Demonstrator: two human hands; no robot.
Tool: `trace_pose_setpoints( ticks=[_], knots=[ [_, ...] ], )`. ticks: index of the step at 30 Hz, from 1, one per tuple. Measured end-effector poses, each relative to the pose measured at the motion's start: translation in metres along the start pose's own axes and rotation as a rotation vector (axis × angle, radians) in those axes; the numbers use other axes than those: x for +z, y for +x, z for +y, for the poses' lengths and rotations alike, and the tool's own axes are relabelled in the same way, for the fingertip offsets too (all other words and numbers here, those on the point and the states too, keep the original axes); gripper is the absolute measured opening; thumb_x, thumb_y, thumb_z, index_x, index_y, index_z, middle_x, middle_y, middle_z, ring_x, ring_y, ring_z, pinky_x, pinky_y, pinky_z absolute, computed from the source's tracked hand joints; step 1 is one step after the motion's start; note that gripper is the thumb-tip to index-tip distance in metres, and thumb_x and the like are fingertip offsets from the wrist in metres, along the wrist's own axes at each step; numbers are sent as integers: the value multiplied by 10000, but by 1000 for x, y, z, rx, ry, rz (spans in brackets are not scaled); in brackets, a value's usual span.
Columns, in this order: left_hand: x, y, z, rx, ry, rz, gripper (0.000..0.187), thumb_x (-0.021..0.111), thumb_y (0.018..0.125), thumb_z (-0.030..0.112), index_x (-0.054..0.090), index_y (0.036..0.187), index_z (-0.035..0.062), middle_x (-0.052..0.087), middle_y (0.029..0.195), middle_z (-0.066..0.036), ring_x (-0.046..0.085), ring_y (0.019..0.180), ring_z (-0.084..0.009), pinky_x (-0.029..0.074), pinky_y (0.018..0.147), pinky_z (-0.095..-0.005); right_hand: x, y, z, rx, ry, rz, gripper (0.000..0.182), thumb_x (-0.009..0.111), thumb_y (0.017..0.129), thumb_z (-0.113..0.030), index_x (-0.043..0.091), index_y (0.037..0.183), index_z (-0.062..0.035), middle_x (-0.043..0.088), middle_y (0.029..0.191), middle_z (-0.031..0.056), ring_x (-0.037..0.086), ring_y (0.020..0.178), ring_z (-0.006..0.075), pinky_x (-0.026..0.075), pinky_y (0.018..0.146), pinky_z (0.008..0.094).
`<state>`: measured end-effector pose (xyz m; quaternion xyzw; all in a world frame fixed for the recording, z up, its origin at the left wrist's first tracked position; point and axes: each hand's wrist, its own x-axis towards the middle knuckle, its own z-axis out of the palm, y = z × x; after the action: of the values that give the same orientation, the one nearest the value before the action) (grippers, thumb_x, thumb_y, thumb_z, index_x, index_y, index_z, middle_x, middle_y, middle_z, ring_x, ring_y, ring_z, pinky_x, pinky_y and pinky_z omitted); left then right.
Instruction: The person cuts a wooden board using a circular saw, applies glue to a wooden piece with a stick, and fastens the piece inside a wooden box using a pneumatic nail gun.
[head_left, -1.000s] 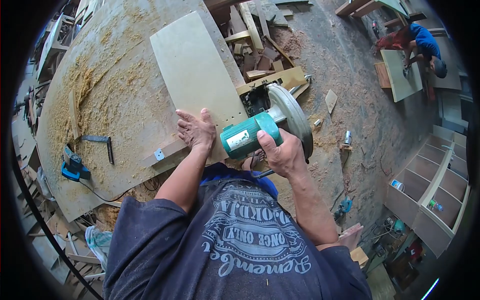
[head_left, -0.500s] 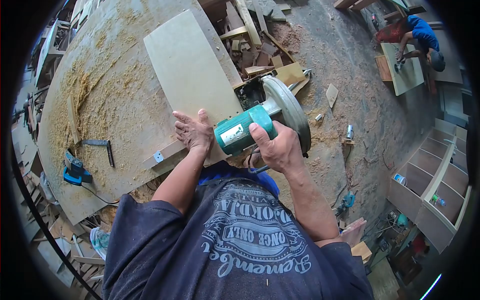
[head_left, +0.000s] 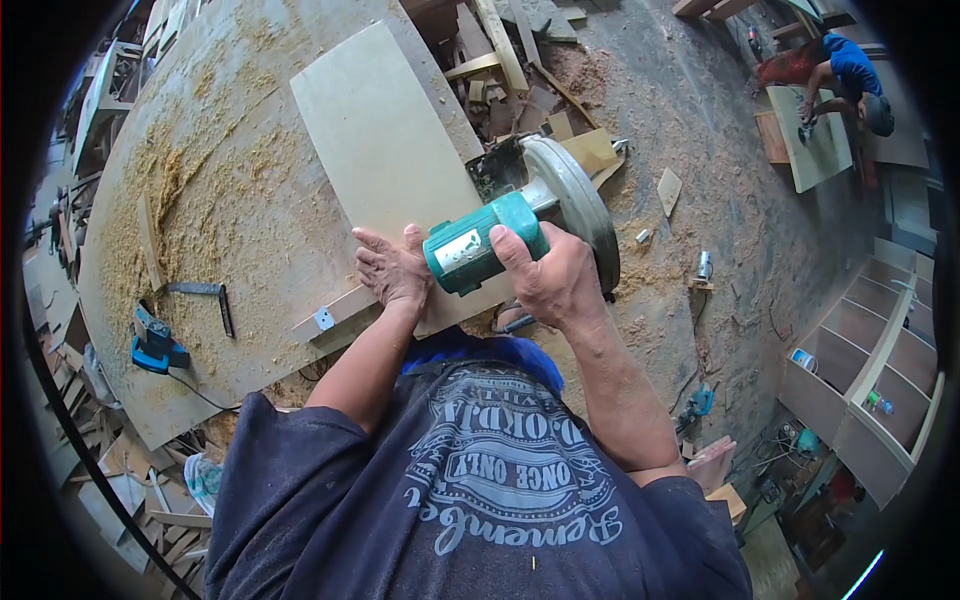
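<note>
A circular saw [head_left: 485, 238] with a green motor housing and a grey round blade guard [head_left: 578, 205] sits at the right edge of a pale wooden board [head_left: 385, 130]. My right hand [head_left: 553, 275] is wrapped round the saw's handle, thumb over the top of the housing. The blade itself is hidden under the guard. My left hand [head_left: 395, 272] lies on the near part of the board with its fingers spread, just left of the motor. Beside that wrist, a wooden strip [head_left: 335, 312] runs along the board's near end.
A sawdust-strewn sheet [head_left: 230, 190] supports the board. On it are a metal square [head_left: 215, 295] and a blue power tool [head_left: 155, 340]. Wood offcuts [head_left: 500, 100] lie beyond the saw. At far right, another person [head_left: 850, 75] bends over a panel [head_left: 810, 140]. A compartmented cabinet [head_left: 860, 350] stands below.
The saw and my right hand have moved slightly forward, away from my body. My left hand stays on the board. The view has shifted a little.
</note>
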<state>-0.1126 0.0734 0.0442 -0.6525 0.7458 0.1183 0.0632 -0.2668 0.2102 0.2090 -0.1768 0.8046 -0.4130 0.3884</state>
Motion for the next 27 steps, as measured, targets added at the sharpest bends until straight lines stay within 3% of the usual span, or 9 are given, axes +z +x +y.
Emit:
trace_pose_setpoints(
  ticks=[2,4,8,10,16,19,21,26,27],
  knots=[
    [5,1,-1,2,5,21,1048,452,882,648,59,1488,-111,407,1229,-286,419,1132,-411,314,1010,-496,0,3,-3,-14,-19,23,686,635,821,-636,664,880,47,673,755,220,701,776,337,542,705,407],
    [8,2,-3,2,15,42,1056,457,879,653,55,1488,-110,409,1226,-284,422,1127,-410,316,1009,-495,0,6,-5,-41,-64,22,621,635,866,-568,673,907,51,670,739,161,670,732,227,520,685,347],
    [10,3,-4,7,48,36,1060,465,881,655,48,1488,-108,421,1210,-275,432,1117,-407,328,1000,-494,1,13,-9,-55,-39,23,630,635,860,-578,676,908,49,667,729,160,670,732,229,521,679,347],
    [12,4,-5,12,56,34,1056,470,884,650,47,1487,-108,425,1203,-271,436,1113,-406,333,996,-493,-1,14,-14,-34,-15,-9,665,630,836,-604,666,902,57,679,787,247,703,806,370,551,724,420],
    [21,3,-9,59,148,118,1012,477,907,604,44,1488,-103,428,1191,-261,441,1109,-402,348,997,-478,2,23,-14,-69,-49,21,669,623,835,-596,672,929,65,681,812,271,698,847,402,556,746,436],
    [18,5,-9,47,147,74,1036,556,881,541,7,1492,-91,410,1219,-257,436,1134,-403,350,1010,-475,3,28,-16,-96,-41,31,653,623,835,-580,675,924,65,680,806,274,696,840,413,558,750,446],
    [15,6,-10,14,128,-28,1140,679,787,458,-37,1493,-80,385,1252,-249,433,1160,-404,349,1021,-478,3,32,-17,-93,-30,28,645,623,835,-573,677,921,64,679,806,275,696,838,415,559,751,448],
    [10,6,-6,16,116,-53,1234,752,670,384,-44,1489,-83,376,1263,-248,433,1169,-414,351,1029,-478,2,39,-26,-107,3,12,611,626,833,-527,681,917,76,675,812,293,698,841,416,564,747,450],
    [8,6,-4,6,107,-34,1235,752,668,390,-38,1487,-91,381,1260,-255,434,1168,-416,351,1029,-480,4,41,-26,-93,-26,29,575,623,849,-537,700,886,32,686,791,248,708,821,358,549,753,410]
  ],
)
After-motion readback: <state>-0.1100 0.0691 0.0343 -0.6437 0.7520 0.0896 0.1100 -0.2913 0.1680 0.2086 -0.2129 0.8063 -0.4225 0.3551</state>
